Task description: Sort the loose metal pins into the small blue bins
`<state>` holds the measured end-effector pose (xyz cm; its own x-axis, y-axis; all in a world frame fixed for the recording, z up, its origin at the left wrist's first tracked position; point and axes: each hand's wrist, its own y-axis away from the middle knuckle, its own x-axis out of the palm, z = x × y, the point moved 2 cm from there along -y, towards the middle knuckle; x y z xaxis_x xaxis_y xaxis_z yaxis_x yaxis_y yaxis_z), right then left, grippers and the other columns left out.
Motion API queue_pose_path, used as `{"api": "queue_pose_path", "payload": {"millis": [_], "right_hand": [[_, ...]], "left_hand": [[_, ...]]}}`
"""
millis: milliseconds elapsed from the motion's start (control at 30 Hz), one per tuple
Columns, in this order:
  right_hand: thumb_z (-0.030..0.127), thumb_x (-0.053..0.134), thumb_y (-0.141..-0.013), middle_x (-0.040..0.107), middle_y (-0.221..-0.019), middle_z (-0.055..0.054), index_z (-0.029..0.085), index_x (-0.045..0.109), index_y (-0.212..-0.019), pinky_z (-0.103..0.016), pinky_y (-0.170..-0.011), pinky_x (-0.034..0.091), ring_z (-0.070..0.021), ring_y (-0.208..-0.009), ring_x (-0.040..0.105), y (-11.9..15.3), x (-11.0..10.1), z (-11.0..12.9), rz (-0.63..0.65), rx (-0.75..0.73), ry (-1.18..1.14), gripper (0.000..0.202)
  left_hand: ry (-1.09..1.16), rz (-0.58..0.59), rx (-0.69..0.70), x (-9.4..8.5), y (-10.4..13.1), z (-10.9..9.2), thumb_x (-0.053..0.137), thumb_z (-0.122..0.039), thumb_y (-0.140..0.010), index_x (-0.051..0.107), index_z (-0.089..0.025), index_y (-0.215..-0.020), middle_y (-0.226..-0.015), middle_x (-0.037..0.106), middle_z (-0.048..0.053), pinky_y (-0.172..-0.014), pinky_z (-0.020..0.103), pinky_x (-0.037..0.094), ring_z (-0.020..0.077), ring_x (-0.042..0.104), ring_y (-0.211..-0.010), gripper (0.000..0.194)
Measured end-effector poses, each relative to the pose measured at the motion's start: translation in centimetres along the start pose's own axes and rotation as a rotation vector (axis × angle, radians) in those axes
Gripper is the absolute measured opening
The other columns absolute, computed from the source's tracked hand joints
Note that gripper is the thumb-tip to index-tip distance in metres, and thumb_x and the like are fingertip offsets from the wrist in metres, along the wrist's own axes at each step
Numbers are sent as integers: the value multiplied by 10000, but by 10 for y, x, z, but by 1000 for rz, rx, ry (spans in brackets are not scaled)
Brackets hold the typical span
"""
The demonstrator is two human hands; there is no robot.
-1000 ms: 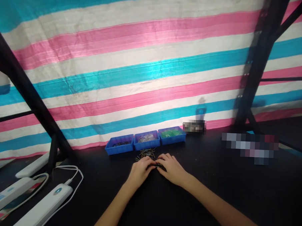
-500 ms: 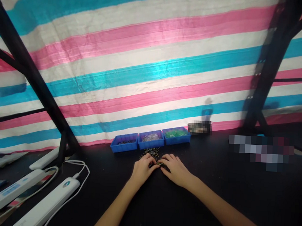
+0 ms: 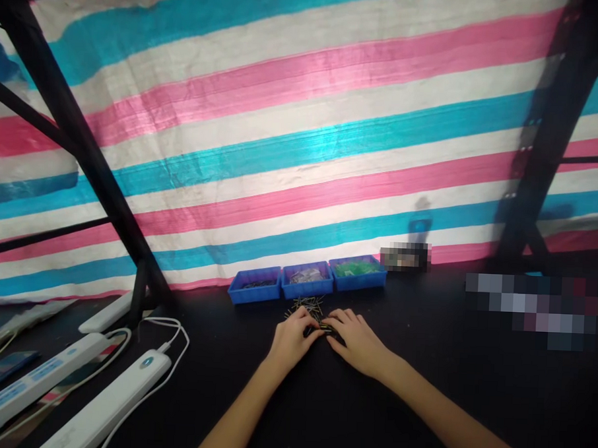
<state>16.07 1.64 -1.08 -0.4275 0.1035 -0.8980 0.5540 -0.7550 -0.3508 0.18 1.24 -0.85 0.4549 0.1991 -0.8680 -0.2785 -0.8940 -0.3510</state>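
Note:
A loose pile of thin metallic pieces [image 3: 309,306] lies on the black table, just in front of three blue trays. My left hand [image 3: 294,336] is at the near side of the pile, its fingers curled round some of the thin pieces. Close on its right, my right hand [image 3: 356,339] has its fingers bent over the same small bunch, thumb towards the left thumb. The left tray [image 3: 255,295] holds dark small parts, the middle tray [image 3: 308,289] clear or whitish ones, and the right tray [image 3: 360,281] green ones.
White power strips [image 3: 107,400] with a looped white cable [image 3: 182,351] lie at the left. Black frame posts [image 3: 97,175] rise at both sides before a striped sheet [image 3: 282,150]. A blurred-out object [image 3: 405,257] stands beyond the right tray; other pixelated things lie far right.
The whole view has shifted slightly, so the scene appears further right. Both hands stay close together at the pile, with barely any change in their fingers.

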Motion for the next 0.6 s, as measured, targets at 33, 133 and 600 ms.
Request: {"api": "queue_pose_path", "payload": {"millis": [33,133,600], "right_hand": [[270,422,-829,533,-1047,-57,237,519,-1102,-335,-795,366,-212,-957,448,0,0,0,1,2,2,291],[263,421,-827,531,-1058,-59,226,503,-1121,-334,-793,367,-211,-956,449,0,0,1,3,7,8,308],[257,448,-807,541,-1050,-75,220,500,-1125,-342,-778,368,-227,-947,466,-1,3,6,-26,58,54,325]], "left_hand": [[-2,1,2,0,0,0,504,-355,-781,612,-251,-807,-850,544,-25,-584,203,368,108,539,-713,152],[0,9,8,2,0,-2,484,-339,-790,610,-254,-835,-861,544,-17,-594,204,375,112,542,-732,158],[120,-195,-129,-5,0,-5,489,-374,-770,600,-212,-754,-816,508,-17,-513,190,351,79,495,-613,197]]}}
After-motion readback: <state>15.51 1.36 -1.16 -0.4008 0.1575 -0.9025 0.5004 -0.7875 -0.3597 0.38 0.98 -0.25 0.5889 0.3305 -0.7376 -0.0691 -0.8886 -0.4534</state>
